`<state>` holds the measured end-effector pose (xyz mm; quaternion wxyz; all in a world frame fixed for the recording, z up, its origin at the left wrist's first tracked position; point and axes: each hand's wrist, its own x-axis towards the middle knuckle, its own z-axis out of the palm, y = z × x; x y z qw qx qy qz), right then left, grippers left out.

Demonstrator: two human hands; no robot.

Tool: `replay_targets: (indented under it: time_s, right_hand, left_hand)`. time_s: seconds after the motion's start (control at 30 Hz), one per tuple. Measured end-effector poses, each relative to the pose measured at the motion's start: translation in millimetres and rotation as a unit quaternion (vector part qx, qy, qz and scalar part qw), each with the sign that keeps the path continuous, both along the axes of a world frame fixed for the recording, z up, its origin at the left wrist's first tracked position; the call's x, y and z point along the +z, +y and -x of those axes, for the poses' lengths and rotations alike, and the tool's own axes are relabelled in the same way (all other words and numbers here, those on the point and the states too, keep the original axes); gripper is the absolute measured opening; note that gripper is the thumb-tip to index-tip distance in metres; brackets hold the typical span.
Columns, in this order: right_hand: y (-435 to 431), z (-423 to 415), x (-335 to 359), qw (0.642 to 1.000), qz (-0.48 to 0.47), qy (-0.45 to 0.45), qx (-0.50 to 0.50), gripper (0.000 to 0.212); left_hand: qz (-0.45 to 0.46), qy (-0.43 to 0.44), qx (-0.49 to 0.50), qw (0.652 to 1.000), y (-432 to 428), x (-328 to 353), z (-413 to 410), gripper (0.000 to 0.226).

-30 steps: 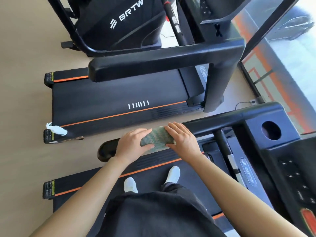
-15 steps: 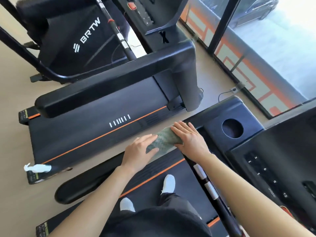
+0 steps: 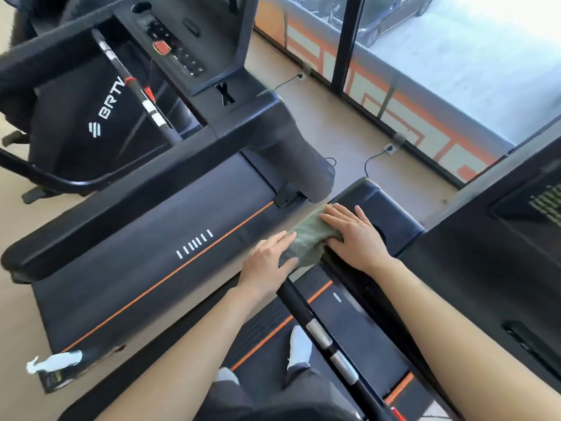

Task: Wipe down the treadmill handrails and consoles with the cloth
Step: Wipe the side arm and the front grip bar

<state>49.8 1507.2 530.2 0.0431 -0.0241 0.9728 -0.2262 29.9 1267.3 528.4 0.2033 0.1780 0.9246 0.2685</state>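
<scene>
A folded green cloth [image 3: 306, 238] lies over the black left handrail of the treadmill I stand on, close to where the rail meets the console corner [image 3: 388, 205]. My left hand [image 3: 267, 262] presses the cloth's near end with fingers curled on it. My right hand [image 3: 355, 235] lies flat on its far end, fingers spread, covering the cup-holder area. The console [image 3: 501, 268] of this treadmill fills the right side. A thin black bar with silver grip sensors [image 3: 321, 338] runs below my hands.
A second treadmill stands to the left, with its handrail [image 3: 136, 196], belt [image 3: 158, 244] and console [image 3: 182, 47]. A white scrap [image 3: 54, 361] lies at its rear corner. Power cords [image 3: 373, 159] run to the glass wall on the right. My feet [image 3: 299, 349] stand on the belt.
Both hands have slid the cloth forward along the handrail, from near its rear end up to the console corner. My view has swung right and forward.
</scene>
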Motion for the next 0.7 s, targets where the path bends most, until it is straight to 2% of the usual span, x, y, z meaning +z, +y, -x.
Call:
replay_targets:
  time_s: [0.2, 0.33, 0.47, 0.6, 0.7]
  right_hand:
    - [22.7, 10.5, 8.3, 0.998, -0.003, -0.018, -0.068, 0.06]
    - [9.0, 11.0, 21.4, 0.995, -0.001, -0.023, -0.095, 0.054]
    - [-14.8, 14.1, 10.5, 0.999, 0.006, -0.029, -0.043, 0.043]
    - [-18.0, 33.3, -1.6, 0.999, -0.044, -0.022, -0.011, 0.034]
    - [-28.1, 59.6, 9.1, 0.988, -0.109, -0.106, 0.028, 0.035]
  left_hand:
    - [-0.063, -0.028, -0.02, 0.997, 31.4, -10.0, 31.5, 0.05]
    - [-0.119, -0.074, 0.013, 0.99, 34.7, -12.9, 51.2, 0.042]
    - [-0.14, -0.119, 0.019, 0.983, 25.7, -27.2, 56.1, 0.047]
    - [-0.103, -0.152, 0.029, 0.983, 14.8, -35.0, 58.5, 0.053]
    - [-0.138, -0.236, 0.038, 0.961, 4.4, -43.6, 69.2, 0.057]
